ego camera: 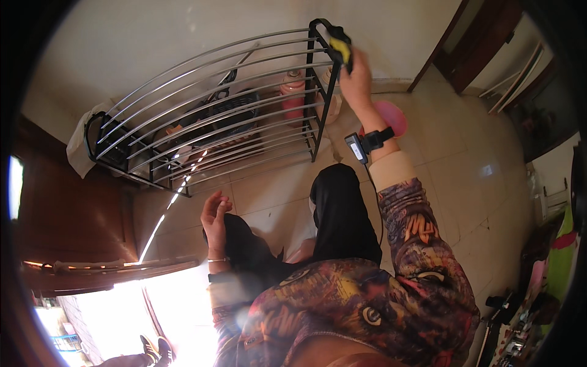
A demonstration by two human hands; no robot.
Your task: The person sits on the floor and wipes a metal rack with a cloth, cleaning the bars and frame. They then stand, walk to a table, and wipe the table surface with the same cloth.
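A metal-tube rack with black end frames (322, 105) stands against the wall before me. My right hand (357, 80) is raised at the rack's upper right end, closed around a black and yellow item (340, 49), perhaps a glove or cloth, which lies against the black end frame. What the fingers do behind it is partly hidden. My left hand (215, 208) is held above my left knee, in front of the rack, its fingers loosely curled and apart, holding nothing. A pale cloth (81, 142) hangs at the rack's left end.
Behind the bars show a dark plastic basket (238, 110) and a pink container (292, 98). A pink basin (392, 118) is on the tiled floor beyond my right forearm. A wooden cabinet or door panel (73, 202) is at left. Another person's shoes (158, 349) show at lower left.
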